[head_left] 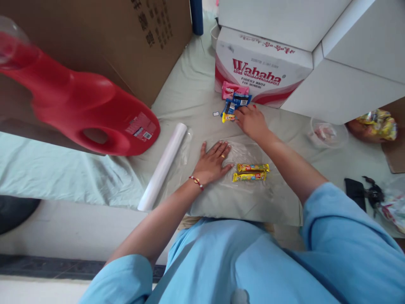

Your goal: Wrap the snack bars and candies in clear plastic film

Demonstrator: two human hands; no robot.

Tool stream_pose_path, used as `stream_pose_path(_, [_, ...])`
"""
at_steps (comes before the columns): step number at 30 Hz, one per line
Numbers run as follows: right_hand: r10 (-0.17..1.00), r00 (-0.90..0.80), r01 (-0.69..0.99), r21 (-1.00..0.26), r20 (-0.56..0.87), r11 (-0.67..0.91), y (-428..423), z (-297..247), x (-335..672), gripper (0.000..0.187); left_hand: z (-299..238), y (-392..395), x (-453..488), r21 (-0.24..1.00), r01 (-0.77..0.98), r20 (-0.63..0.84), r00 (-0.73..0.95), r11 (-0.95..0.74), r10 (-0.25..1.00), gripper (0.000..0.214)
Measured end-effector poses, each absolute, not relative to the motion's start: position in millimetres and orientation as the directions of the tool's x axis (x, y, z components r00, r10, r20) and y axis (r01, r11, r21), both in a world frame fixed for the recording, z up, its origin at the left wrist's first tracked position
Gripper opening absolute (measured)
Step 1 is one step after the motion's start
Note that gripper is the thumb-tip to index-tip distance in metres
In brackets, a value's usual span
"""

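Note:
My left hand [214,160] lies flat, fingers spread, on a clear plastic sheet [249,154] spread over the pale cloth. Two yellow snack bars [251,172] lie side by side on that sheet, just right of the hand. My right hand [251,120] reaches farther back and closes its fingers on a blue snack packet [236,103] in a small pile. A pink wafer packet [232,89] lies behind the pile, against the Wahaha box [262,69].
A white roll of plastic film [163,166] lies left of the sheet. A red detergent jug [79,105] leans by a brown carton [104,38]. A clear plastic cup [327,133], snack bags [378,122], a black phone [355,191] and keys [373,192] sit at right.

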State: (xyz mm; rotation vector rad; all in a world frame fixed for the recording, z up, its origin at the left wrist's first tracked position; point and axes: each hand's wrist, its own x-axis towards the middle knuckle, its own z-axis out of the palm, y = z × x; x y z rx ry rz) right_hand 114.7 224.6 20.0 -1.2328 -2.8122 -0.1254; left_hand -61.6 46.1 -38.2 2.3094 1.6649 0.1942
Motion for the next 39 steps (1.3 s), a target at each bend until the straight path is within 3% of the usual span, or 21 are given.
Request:
stream_pose_path(3, [0.687, -0.711, 0.69, -0.04, 0.15, 0.723, 184.6, 38.3, 147.5, 0.041, -37.9, 46.2, -62.4, 0.325, 0.895, -0.044, 0.337, -0.306, 0.94, 0.071])
stream_pose_path(7, [0.626, -0.78, 0.616, -0.151, 0.024, 0.773, 130.2, 43.1, 188.9, 0.038, -38.9, 45.9, -62.9, 0.334, 0.893, -0.046, 0.334, -0.3, 0.942, 0.07])
stream_pose_path(12, [0.67, -0.742, 0.653, -0.22, 0.001, 0.724, 102.5, 18.4, 210.8, 0.033, -42.2, 46.4, -62.3, 0.32, 0.898, -0.031, 0.328, -0.302, 0.944, 0.072])
stream_pose_path(17, [0.86, -0.497, 0.725, -0.487, 0.121, 0.487, 109.3, 8.0, 221.8, 0.028, -41.7, 46.7, -61.7, 0.301, 0.906, -0.051, 0.328, -0.299, 0.943, 0.075])
stream_pose_path(22, [0.968, -0.252, 0.712, -0.679, -0.01, 0.178, 95.0, 17.7, 244.2, 0.023, -41.8, 46.0, -61.4, 0.31, 0.905, -0.036, 0.316, -0.29, 0.948, 0.079])
stream_pose_path(27, [0.933, -0.333, 0.707, -0.691, -0.138, 0.15, 65.6, 12.0, 253.8, 0.036, -42.7, 45.9, -61.4, 0.316, 0.9, -0.023, 0.324, -0.3, 0.946, 0.077])
stream_pose_path(30, [0.922, -0.362, 0.716, -0.675, -0.138, 0.18, 52.6, 4.9, 252.0, 0.031, -42.0, 45.9, -61.3, 0.311, 0.903, -0.019, 0.318, -0.297, 0.948, 0.075])
stream_pose_path(36, [0.81, -0.586, 0.634, -0.64, -0.03, 0.435, 14.0, 14.1, 250.5, 0.026, -42.1, 46.2, -61.4, 0.312, 0.9, -0.015, 0.325, -0.304, 0.946, 0.073])
stream_pose_path(39, [0.661, -0.741, 0.586, -0.593, -0.116, 0.553, -18.5, 19.2, 244.0, 0.026, -43.0, 46.3, -61.2, 0.312, 0.899, -0.006, 0.327, -0.309, 0.945, 0.075])
